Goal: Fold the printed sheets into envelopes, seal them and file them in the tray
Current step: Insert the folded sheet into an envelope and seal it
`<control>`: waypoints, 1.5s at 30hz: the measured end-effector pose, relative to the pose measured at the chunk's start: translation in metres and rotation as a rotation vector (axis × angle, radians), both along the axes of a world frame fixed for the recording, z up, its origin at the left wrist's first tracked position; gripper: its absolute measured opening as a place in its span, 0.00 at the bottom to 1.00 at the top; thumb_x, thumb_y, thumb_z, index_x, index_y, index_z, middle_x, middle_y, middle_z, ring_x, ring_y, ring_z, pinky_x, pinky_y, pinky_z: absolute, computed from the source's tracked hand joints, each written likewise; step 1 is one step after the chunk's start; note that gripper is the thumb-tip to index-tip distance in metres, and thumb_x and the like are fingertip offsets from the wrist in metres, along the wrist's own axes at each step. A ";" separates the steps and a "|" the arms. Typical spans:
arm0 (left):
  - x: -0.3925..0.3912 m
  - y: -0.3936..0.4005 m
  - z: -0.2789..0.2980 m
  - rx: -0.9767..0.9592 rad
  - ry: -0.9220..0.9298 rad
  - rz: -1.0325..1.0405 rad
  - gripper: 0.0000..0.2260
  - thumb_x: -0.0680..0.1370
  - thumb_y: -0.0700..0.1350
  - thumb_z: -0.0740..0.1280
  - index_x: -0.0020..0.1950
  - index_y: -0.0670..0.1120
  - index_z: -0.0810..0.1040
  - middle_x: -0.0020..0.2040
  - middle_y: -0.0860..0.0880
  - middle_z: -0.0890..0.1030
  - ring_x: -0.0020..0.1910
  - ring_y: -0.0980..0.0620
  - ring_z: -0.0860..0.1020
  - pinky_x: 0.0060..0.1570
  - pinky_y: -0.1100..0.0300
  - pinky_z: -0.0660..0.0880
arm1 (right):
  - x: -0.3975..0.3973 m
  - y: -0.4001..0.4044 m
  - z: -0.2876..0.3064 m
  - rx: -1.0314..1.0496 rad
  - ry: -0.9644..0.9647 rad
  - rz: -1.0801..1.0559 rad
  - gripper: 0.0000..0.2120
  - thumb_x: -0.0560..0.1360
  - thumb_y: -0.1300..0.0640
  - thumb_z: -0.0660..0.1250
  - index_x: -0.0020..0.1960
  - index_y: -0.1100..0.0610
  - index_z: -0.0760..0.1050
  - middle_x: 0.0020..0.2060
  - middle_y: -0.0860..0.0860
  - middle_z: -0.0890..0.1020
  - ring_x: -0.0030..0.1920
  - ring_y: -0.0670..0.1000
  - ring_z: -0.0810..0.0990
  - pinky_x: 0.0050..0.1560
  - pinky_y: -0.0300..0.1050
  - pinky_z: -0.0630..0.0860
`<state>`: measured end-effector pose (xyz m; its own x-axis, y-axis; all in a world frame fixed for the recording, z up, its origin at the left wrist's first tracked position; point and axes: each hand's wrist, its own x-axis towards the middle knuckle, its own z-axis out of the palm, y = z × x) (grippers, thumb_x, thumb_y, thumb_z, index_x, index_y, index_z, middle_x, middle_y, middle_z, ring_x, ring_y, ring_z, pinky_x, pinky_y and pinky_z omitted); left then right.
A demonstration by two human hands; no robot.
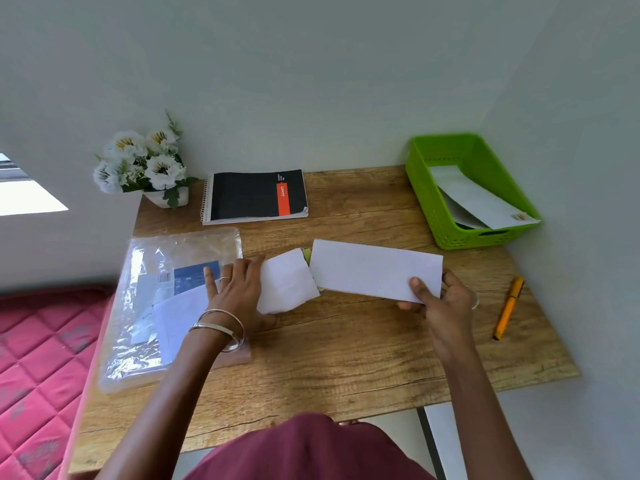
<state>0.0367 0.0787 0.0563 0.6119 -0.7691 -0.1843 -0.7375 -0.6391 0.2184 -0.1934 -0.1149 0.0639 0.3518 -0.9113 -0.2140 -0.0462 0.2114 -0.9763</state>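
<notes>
A white envelope (375,270), long and smooth, sits slightly tilted over the middle of the wooden tabletop (346,341). The right hand (436,303) pinches its near right corner, thumb on top and fingers curled beneath, mostly hidden by the paper. A folded white sheet (287,282) pokes out of the envelope's left end, its right part hidden inside; faint print shows through but cannot be read. A sliver of something yellowish-green shows at the envelope's mouth, too small to identify. The left hand (239,289) lies at the sheet's left edge with fingers spread and nearly straight, covering that edge; whether it presses the sheet or only the tabletop is hard to tell.

Left of it lies a crinkled clear plastic sleeve (173,306) with glare across it, holding papers, one with a blue panel and a barcode; the wrist hides part of it. At the far right stands a bright green perforated plastic tray (446,223) with white envelopes leaning inside, one overhanging its near rim. An orange pen (507,308) lies to the near right. At the far edge rest a black spiral notebook (254,195) with an orange stripe and a small pot of white flowers (145,164). A pink quilted bed (41,358) is cut off at the left.
</notes>
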 end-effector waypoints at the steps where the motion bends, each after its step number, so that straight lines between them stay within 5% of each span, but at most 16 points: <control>1: 0.000 0.000 0.000 0.004 -0.002 0.000 0.48 0.65 0.59 0.74 0.74 0.48 0.49 0.69 0.44 0.59 0.72 0.40 0.54 0.68 0.33 0.39 | -0.001 0.000 0.001 -0.003 0.002 0.016 0.13 0.74 0.64 0.69 0.57 0.57 0.74 0.48 0.53 0.82 0.36 0.49 0.84 0.31 0.43 0.81; 13: -0.010 -0.001 -0.001 -0.058 -0.023 -0.137 0.50 0.64 0.62 0.71 0.75 0.49 0.44 0.69 0.47 0.58 0.71 0.43 0.53 0.68 0.35 0.35 | 0.004 -0.004 0.007 -0.109 0.097 0.073 0.16 0.71 0.60 0.73 0.57 0.59 0.74 0.45 0.59 0.83 0.30 0.54 0.76 0.23 0.42 0.72; 16: -0.014 -0.005 0.000 -0.043 -0.015 -0.166 0.51 0.64 0.66 0.69 0.75 0.49 0.42 0.69 0.48 0.56 0.70 0.45 0.52 0.68 0.35 0.36 | 0.015 0.007 0.012 -0.117 0.095 -0.012 0.26 0.69 0.59 0.76 0.63 0.54 0.68 0.43 0.52 0.83 0.29 0.52 0.78 0.25 0.45 0.75; 20: -0.020 -0.008 0.001 -0.050 0.009 -0.180 0.51 0.64 0.66 0.69 0.75 0.49 0.42 0.70 0.48 0.56 0.71 0.45 0.52 0.68 0.36 0.36 | 0.030 0.029 0.010 -0.173 0.104 -0.015 0.23 0.67 0.58 0.77 0.57 0.52 0.70 0.41 0.50 0.83 0.28 0.50 0.80 0.26 0.48 0.78; 26: -0.025 -0.009 0.005 -0.062 0.014 -0.209 0.52 0.63 0.67 0.67 0.75 0.49 0.41 0.69 0.48 0.57 0.71 0.45 0.52 0.67 0.36 0.35 | 0.042 0.048 -0.006 -0.256 0.075 0.181 0.07 0.72 0.52 0.72 0.49 0.51 0.79 0.42 0.48 0.83 0.42 0.45 0.81 0.40 0.40 0.77; 30: -0.027 -0.009 0.006 -0.050 0.009 -0.221 0.52 0.62 0.69 0.63 0.75 0.49 0.40 0.69 0.48 0.56 0.71 0.45 0.53 0.67 0.37 0.34 | 0.044 0.049 -0.015 -0.407 0.162 0.329 0.15 0.70 0.36 0.64 0.49 0.44 0.80 0.52 0.43 0.77 0.57 0.45 0.73 0.48 0.37 0.73; 36: -0.035 -0.015 0.009 -0.047 -0.001 -0.248 0.51 0.63 0.69 0.63 0.75 0.50 0.40 0.69 0.48 0.57 0.71 0.46 0.53 0.69 0.36 0.36 | 0.044 0.050 -0.016 -0.265 0.213 0.506 0.23 0.63 0.24 0.60 0.46 0.38 0.79 0.63 0.40 0.67 0.67 0.47 0.61 0.64 0.42 0.65; 38: -0.037 -0.016 0.008 -0.049 -0.005 -0.266 0.51 0.63 0.69 0.62 0.75 0.50 0.40 0.69 0.48 0.58 0.71 0.45 0.54 0.69 0.35 0.38 | 0.043 0.050 -0.012 -0.268 0.266 0.584 0.23 0.63 0.25 0.59 0.48 0.37 0.77 0.67 0.43 0.65 0.68 0.47 0.58 0.62 0.36 0.61; 41: -0.037 -0.017 0.007 -0.049 -0.010 -0.270 0.52 0.63 0.69 0.64 0.75 0.50 0.39 0.70 0.48 0.58 0.71 0.45 0.54 0.69 0.35 0.38 | 0.042 0.048 -0.009 -0.250 0.297 0.646 0.21 0.64 0.26 0.60 0.48 0.37 0.78 0.69 0.43 0.65 0.68 0.46 0.59 0.63 0.41 0.61; 45: -0.036 -0.017 0.007 0.004 0.022 -0.262 0.55 0.60 0.74 0.63 0.75 0.52 0.36 0.69 0.48 0.55 0.70 0.45 0.53 0.70 0.38 0.39 | 0.038 0.044 -0.004 -0.124 0.051 0.507 0.12 0.71 0.45 0.71 0.53 0.46 0.80 0.57 0.45 0.79 0.59 0.48 0.77 0.54 0.42 0.75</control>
